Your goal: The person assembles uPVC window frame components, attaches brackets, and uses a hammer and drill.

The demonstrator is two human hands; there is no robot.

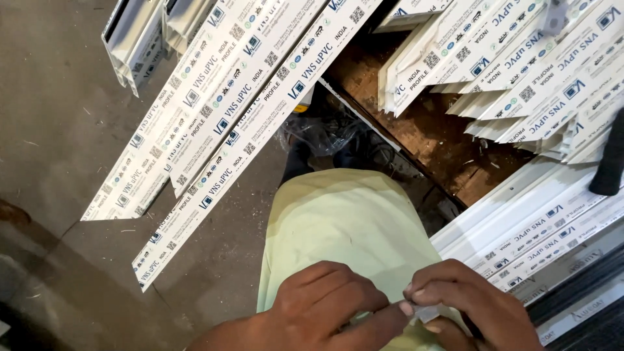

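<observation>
Right now both hands are low in the view, pressed close over the pale green cloth (pixel 344 221) on the person's lap. The left hand (pixel 325 305) has its fingers curled together, thumb pushed forward onto a small whitish scrap (pixel 426 314), and the right hand (pixel 465 305) meets it there, fingertips pinched on the same scrap from the other side. So both sets of fingers are clamped on that little piece, which sits right between the hands; what it is made of is too small to tell. It looks like a fiddly picking or peeling step, and by my reading any further pull calls for a firm thumb-and-forefinger hold and a gentle tug so the scrap does not tear. Around them, long white window-frame profiles (pixel 240 110) with printed film slant across the grey concrete floor (pixel 58 117) at the left, more profiles (pixel 520 71) are stacked over a brown wooden board (pixel 429 130) at the upper right, and a black handle (pixel 611 162) pokes in at the right edge.
</observation>
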